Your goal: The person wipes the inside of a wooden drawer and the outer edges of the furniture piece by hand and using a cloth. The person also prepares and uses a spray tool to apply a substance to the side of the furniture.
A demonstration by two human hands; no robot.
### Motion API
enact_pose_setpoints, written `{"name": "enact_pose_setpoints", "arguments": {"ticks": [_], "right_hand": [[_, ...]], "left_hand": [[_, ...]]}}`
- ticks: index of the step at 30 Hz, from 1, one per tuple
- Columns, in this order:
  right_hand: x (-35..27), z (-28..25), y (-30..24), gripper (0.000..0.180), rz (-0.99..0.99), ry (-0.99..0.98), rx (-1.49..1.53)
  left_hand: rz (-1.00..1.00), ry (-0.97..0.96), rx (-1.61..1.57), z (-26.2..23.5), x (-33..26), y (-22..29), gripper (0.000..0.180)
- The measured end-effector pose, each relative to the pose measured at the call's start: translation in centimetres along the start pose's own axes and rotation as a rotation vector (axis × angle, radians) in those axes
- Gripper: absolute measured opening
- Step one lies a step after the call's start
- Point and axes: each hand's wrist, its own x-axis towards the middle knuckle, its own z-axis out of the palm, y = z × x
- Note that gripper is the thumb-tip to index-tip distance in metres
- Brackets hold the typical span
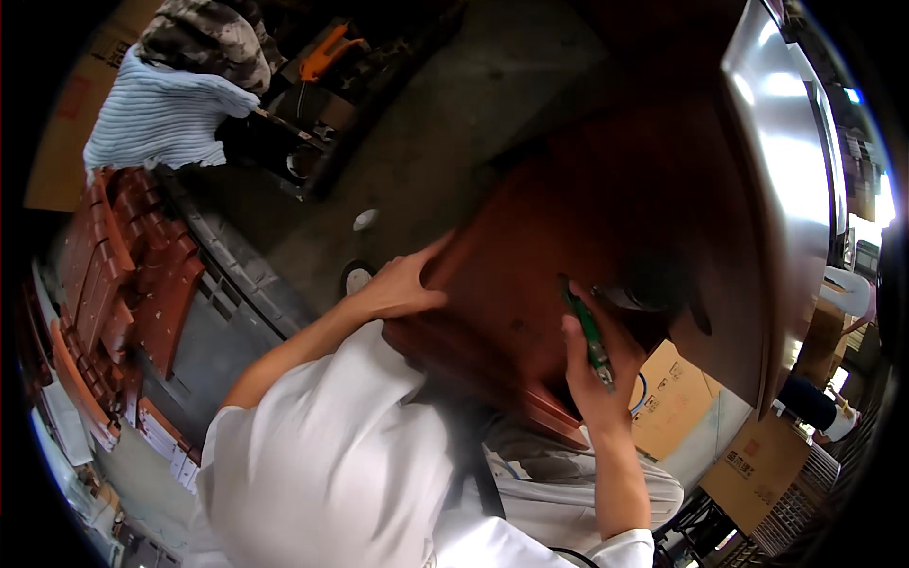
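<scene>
A large reddish-brown moulded panel (559, 218) is propped in front of me, tilted against my body. My left hand (402, 284) grips its left edge, thumb on the face and fingers curled behind. My right hand (595, 379) is closed around a slim green-handled tool (587, 331) with a metal end. The tool's tip rests on the panel's face near a dark opening (653, 289). My white sleeves fill the lower middle of the view.
Several reddish-brown moulded parts (123, 275) are stacked at the left. Another person in a pale ribbed sleeve (170, 114) works at the top left, near an orange tool (327, 52). Cardboard boxes (677, 398) stand lower right beside a shiny steel surface (786, 161).
</scene>
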Motion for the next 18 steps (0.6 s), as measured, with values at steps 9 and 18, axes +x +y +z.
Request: {"name": "enact_pose_setpoints", "arguments": {"ticks": [9, 18], "right_hand": [[3.9, 4.7, 0.8, 0.034, -0.007, -0.029, 0.096], [4.9, 5.9, 1.0, 0.031, -0.043, -0.03, 0.097]], "left_hand": [[0.036, 0.032, -0.026, 0.3, 0.1, -0.9, 0.105], [0.041, 0.044, -0.061, 0.8, 0.3, -1.7, 0.105]]}}
